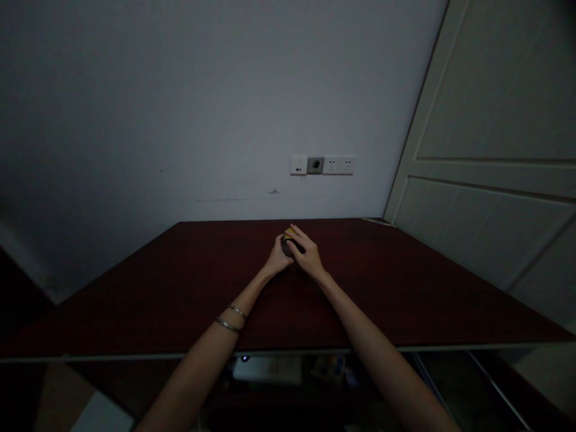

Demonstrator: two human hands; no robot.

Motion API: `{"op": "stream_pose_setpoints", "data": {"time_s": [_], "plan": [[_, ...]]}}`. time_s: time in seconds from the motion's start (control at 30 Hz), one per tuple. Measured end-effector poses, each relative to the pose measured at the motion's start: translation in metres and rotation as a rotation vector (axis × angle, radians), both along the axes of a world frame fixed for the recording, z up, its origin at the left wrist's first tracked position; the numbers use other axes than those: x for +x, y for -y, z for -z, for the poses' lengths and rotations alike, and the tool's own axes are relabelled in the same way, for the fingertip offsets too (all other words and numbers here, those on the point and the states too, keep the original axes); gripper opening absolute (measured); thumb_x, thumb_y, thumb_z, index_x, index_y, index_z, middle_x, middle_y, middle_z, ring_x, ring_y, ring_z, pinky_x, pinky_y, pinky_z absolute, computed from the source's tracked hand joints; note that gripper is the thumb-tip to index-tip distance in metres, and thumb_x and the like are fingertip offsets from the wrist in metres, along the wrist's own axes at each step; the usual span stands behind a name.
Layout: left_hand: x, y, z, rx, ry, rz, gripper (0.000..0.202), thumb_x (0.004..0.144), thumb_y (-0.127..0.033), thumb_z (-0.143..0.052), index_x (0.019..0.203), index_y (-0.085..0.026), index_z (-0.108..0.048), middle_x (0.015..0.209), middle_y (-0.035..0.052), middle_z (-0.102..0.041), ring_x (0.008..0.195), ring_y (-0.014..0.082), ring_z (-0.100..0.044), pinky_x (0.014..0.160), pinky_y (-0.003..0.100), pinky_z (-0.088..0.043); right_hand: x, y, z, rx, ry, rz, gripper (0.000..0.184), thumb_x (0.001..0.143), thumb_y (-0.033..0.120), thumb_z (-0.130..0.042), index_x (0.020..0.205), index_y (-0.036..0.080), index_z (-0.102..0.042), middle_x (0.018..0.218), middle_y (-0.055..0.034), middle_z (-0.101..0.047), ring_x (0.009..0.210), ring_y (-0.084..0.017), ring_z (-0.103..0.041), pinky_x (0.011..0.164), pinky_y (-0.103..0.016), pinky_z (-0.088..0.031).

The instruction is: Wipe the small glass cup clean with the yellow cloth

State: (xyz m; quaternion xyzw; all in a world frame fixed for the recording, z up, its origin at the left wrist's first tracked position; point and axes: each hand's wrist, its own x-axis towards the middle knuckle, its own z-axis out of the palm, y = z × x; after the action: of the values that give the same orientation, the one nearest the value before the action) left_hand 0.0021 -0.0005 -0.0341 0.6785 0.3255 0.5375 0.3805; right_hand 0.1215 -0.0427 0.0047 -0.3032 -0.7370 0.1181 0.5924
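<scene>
Over the far middle of the dark red table (pixel 189 288), both hands meet around a small dark jar (pixel 288 248) with a yellow lid (pixel 289 233). My left hand (pixel 278 258) is closed around the jar's body from the left. From the right, my right hand (pixel 308 252) reaches over the top, its fingers closed on the yellow lid. Much of the jar is hidden behind my fingers, and any label on it is too small and dark to read. Two bangles (pixel 228 325) circle my left forearm.
A pale wall with a row of sockets (pixel 332 165) rises behind the table. To the right stands a pale panelled door (pixel 490 180). Below the table's front edge, a white box-like thing (pixel 267 369) and other items lie in shadow.
</scene>
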Motion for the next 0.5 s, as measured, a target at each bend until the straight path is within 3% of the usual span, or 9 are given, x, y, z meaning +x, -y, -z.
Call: {"op": "stream_pose_setpoints", "data": {"time_s": [0.2,0.37,0.5], "plan": [[0.000,0.009,-0.008,0.108,-0.009,0.020,0.080,0.053,-0.017,-0.073,0.121,-0.015,-0.032,0.120,0.0153,-0.047,0.107,0.0242,-0.050,0.092,0.039,-0.039,0.003,0.003,-0.002,0.035,0.120,-0.005,0.035,0.083,0.027,-0.047,0.118,0.031,-0.053,0.135,0.0022,-0.041,0.127,-0.019,-0.034,0.107,-0.041,-0.026],[-0.003,0.016,-0.017,0.209,-0.158,-0.048,0.079,0.050,-0.020,-0.074,0.119,-0.015,-0.035,0.112,0.0110,-0.051,0.100,0.0230,-0.052,0.089,0.037,-0.041,0.004,-0.007,0.001,-0.038,-0.073,0.054,0.037,0.085,0.032,-0.043,0.120,0.025,-0.051,0.126,-0.0026,-0.051,0.119,-0.017,-0.044,0.103,-0.037,-0.032],[-0.003,0.018,-0.017,0.213,-0.224,-0.091,0.080,0.050,-0.022,-0.074,0.119,-0.014,-0.035,0.111,0.0110,-0.052,0.098,0.0229,-0.053,0.086,0.036,-0.042,0.003,-0.011,0.002,-0.128,-0.174,0.052,0.034,0.084,0.037,-0.044,0.111,0.022,-0.057,0.121,-0.0055,-0.055,0.114,-0.018,-0.049,0.100,-0.037,-0.035]]}}
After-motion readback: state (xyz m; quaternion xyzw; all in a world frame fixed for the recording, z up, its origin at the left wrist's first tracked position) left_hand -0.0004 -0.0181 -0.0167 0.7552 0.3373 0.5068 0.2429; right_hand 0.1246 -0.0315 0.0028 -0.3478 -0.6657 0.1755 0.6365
